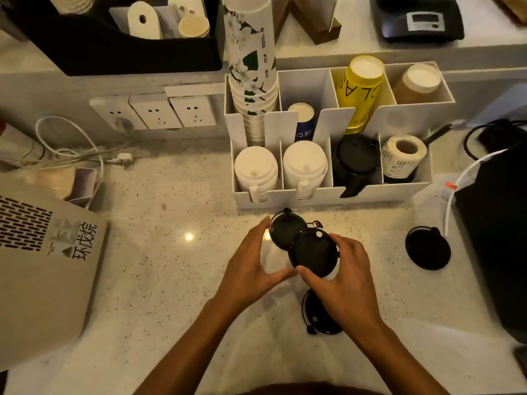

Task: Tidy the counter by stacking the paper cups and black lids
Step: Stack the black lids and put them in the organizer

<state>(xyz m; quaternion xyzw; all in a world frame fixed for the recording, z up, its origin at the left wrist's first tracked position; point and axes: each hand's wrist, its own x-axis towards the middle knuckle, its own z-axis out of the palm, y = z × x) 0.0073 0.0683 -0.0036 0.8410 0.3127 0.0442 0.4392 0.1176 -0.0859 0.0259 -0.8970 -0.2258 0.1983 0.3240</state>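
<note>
Both hands (299, 269) grip 2 black lids (302, 246) — organizer (328, 195) just beyond, perhaps touching.

Pale speckled counter (176, 280) carries it all. Far centre sits a white divided organizer (328, 195); one black lid (427, 248) lies flat to the right, another lid (316, 315) near centre. A beige appliance (42, 266) crowds the left, a white cable (85, 155) trailing behind it.
</note>
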